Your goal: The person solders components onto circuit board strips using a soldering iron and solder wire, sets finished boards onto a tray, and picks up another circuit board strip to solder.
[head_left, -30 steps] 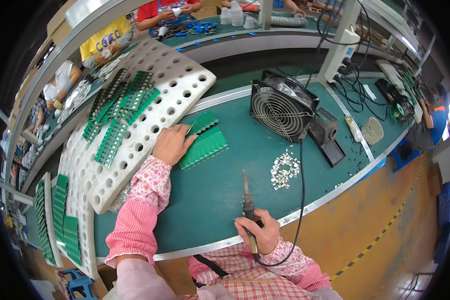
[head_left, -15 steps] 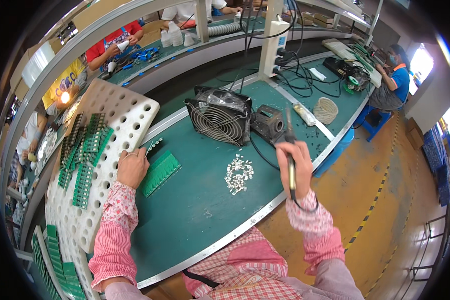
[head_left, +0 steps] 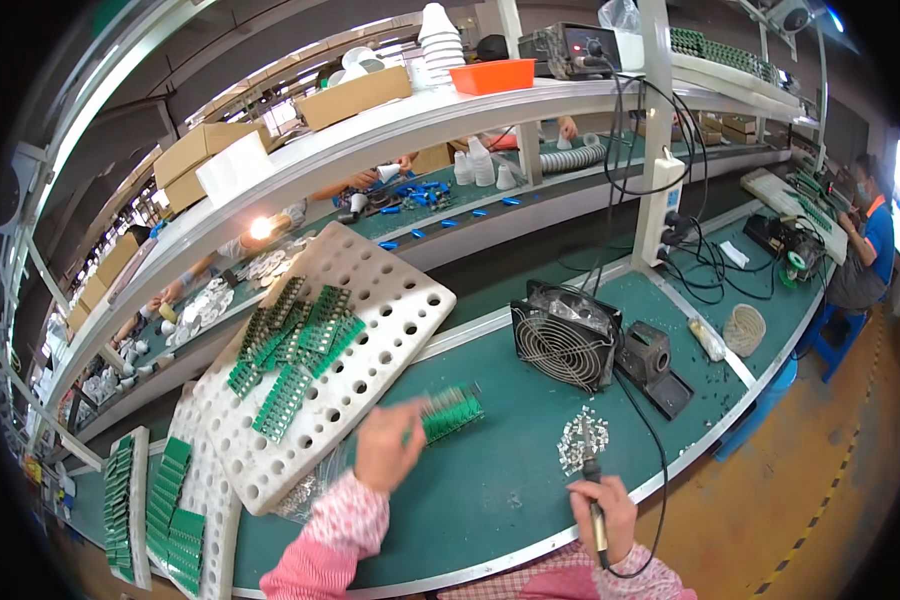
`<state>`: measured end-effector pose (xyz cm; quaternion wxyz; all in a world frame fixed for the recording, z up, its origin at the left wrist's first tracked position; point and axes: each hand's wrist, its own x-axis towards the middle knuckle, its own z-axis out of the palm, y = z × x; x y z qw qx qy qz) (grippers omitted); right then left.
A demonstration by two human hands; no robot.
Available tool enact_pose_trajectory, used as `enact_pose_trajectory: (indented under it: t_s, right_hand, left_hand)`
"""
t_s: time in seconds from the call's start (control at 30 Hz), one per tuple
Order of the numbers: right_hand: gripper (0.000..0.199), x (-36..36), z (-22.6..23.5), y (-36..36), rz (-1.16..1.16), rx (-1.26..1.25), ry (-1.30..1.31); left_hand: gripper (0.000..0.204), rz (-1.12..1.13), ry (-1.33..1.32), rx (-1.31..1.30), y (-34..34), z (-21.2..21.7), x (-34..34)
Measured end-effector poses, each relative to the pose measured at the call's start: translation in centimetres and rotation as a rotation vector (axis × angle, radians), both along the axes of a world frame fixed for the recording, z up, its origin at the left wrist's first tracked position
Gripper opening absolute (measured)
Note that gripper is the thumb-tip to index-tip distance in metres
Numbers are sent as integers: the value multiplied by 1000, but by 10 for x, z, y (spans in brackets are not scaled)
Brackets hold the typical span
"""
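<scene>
At the near edge, a strip of checked cloth (head_left: 515,588) shows below the metal-rimmed, dull green desk (head_left: 510,475), which curves away to the right above a brown floor (head_left: 800,470) marked with striped tape. The right hand (head_left: 606,512) has its grip closed round one soldering iron (head_left: 593,480), tip pointing away over one pile of small silvery pieces (head_left: 573,445), too many to count. The left hand (head_left: 390,445) is blurred just beside a few green boards (head_left: 453,415) on the desk; whether its grip pinches one I cannot tell, nor exactly how many boards lie there. To the left are three white slabs (head_left: 368,345), the two wider ones pierced with round holes; all carry further green boards, the biggest heap overlapping past counting. Beyond the silvery pieces stand one fan (head_left: 565,345) with a wire guard and, beside it, one iron stand (head_left: 645,352); further right lie one whitish tube (head_left: 707,340) and one round basket (head_left: 745,330). One power strip (head_left: 660,205) is fixed to an upright. Farther off, five blue pieces (head_left: 449,223) line a ledge, and one shelf overhead bears one orange tray (head_left: 492,77). At far right sits one co-worker (head_left: 878,245) in blue.
</scene>
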<state>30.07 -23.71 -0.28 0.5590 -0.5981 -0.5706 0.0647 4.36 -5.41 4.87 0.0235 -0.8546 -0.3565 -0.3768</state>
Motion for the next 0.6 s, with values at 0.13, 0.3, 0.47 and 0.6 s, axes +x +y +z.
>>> enact_pose_trajectory:
  t_s: [0.13,0.3,0.47,0.6]
  right_hand:
    - [24,-21,4,17,112,-112,26]
    - [34,-46,6,29,196,-160,-103]
    - [36,-71,-5,24,272,-260,-167]
    - [38,-82,-5,11,386,-336,-83]
  left_hand:
    - [37,-311,313,49,-62,-16,-3]
    - [38,-286,501,-20,-83,-28,-33]
    - [29,-118,245,-240,-100,-27,-44]
    - [17,-81,291,-272,-119,-33,-46]
